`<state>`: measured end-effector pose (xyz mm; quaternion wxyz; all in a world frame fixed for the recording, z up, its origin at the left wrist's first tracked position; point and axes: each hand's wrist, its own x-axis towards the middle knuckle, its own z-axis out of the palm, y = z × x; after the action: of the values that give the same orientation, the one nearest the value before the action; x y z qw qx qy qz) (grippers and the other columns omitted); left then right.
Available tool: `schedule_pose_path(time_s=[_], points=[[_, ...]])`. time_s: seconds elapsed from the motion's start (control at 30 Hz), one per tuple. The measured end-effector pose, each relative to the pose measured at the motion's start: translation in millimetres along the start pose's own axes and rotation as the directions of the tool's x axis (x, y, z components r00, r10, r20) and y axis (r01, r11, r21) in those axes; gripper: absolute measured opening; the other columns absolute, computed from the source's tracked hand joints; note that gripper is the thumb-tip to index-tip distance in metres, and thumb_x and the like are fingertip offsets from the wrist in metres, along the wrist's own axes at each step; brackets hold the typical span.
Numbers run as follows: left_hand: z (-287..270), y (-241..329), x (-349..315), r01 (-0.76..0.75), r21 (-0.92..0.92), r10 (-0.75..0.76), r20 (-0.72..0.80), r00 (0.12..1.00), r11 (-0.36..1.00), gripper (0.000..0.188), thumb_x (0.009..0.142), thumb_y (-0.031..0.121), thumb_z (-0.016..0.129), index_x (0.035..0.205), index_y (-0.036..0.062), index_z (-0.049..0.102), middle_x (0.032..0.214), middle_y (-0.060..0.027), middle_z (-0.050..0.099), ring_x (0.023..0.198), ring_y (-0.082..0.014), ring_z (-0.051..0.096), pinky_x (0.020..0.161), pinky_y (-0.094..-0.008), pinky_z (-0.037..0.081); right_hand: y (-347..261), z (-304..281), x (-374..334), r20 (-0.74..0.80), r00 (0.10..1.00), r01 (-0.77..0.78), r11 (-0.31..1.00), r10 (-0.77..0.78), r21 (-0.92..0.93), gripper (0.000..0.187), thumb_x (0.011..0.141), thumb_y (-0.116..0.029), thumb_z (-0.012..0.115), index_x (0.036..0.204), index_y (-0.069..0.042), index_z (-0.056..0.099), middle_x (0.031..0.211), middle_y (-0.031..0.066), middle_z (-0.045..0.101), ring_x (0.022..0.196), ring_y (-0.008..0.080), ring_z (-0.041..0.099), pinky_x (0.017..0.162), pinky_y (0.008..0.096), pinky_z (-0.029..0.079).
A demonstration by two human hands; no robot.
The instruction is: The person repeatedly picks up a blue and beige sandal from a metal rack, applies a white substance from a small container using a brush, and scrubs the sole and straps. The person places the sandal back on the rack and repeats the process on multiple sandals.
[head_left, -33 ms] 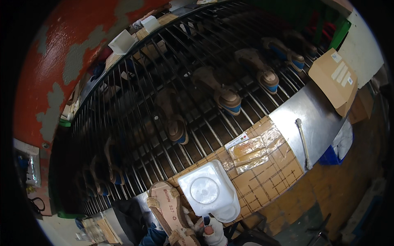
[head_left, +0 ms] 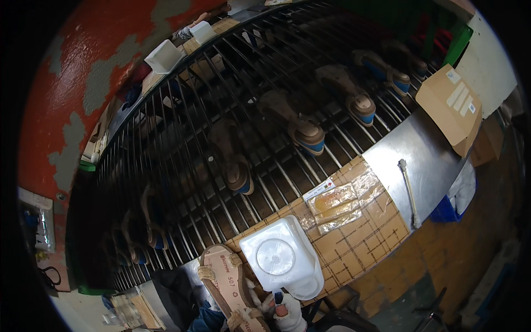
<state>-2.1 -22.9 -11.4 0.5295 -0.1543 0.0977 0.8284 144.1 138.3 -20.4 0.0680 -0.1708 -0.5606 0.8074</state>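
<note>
A sandal lies at the lower middle, its pinkish-tan flat face turned up and rough tan strap pieces along its edges. Most of my left hand is hidden behind it; a bit of white glove shows at the sandal's right edge, gripping it. Just right of that is my right hand, in a white glove with a bare fingertip showing. Its fingers are closed around a small dark-blue thing that I cannot make out. Beyond this hand sits a white plastic container with a round ring on its face.
A rack of metal bars carries several sandals with blue parts. Near it, a brown-lined board bears a clear plastic packet. A rod-like tool lies on the metal sheet, by a cardboard box.
</note>
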Motion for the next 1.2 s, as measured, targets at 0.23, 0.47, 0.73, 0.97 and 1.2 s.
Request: schedule_pose_path(time_s=[0.23,0.47,0.73,0.97,1.2], points=[[1,0,2,-0.001,0.011,0.001,0.006,1.000,1.000,0.092,0.093,0.071,0.041,0.138,-0.0100,0.042,0.118,-0.0434,0.056,0.106,-0.0595,0.060,0.091,-0.0652,0.051,5,1,3,0.006,1.000,-0.018,0.991,0.017,0.131,0.027,0.103,-0.027,0.053,0.095,-0.002,0.061,0.087,0.0062,0.066,0.071,0.0132,0.062,0.064,0.0273,0.050],[2,-1,2,-0.001,0.011,0.001,-0.001,1.000,1.000,0.093,0.093,0.071,0.040,0.138,-0.0101,0.042,0.117,-0.0434,0.056,0.106,-0.0596,0.060,0.091,-0.0655,0.051,10,0,5,-0.008,0.998,0.058,0.998,-0.058,0.009,0.031,0.103,-0.030,0.053,0.093,-0.002,0.060,0.086,0.0068,0.066,0.069,0.0144,0.061,0.063,0.0289,0.050],[0,-4,-1,0.007,0.007,-0.006,-0.010,1.000,1.000,0.093,0.093,0.072,0.040,0.137,-0.0101,0.042,0.117,-0.0434,0.056,0.106,-0.0597,0.060,0.092,-0.0657,0.051,7,0,5,-0.001,0.998,0.056,0.997,-0.056,0.049,0.033,0.102,-0.033,0.054,0.093,-0.002,0.060,0.085,0.0081,0.065,0.070,0.0167,0.061,0.064,0.0299,0.049],[1,-3,0,0.021,0.012,-0.021,-0.013,1.000,1.000,0.093,0.093,0.072,0.040,0.137,-0.0101,0.043,0.117,-0.0435,0.056,0.106,-0.0598,0.060,0.092,-0.0659,0.051,-8,-2,11,-0.030,0.994,0.105,0.992,-0.103,0.064,0.027,0.099,-0.028,0.057,0.090,-0.003,0.060,0.079,0.0090,0.062,0.066,0.0202,0.060,0.063,0.0320,0.049],[2,0,1,0.028,0.032,-0.027,-0.018,0.999,0.999,0.094,0.093,0.072,0.040,0.137,-0.0101,0.043,0.117,-0.0435,0.056,0.106,-0.0600,0.059,0.092,-0.0662,0.050,-6,-6,12,-0.011,0.991,0.136,0.989,-0.137,-0.064,0.025,0.097,-0.026,0.058,0.088,-0.004,0.059,0.076,0.0118,0.060,0.065,0.0261,0.060,0.062,0.0342,0.048]])
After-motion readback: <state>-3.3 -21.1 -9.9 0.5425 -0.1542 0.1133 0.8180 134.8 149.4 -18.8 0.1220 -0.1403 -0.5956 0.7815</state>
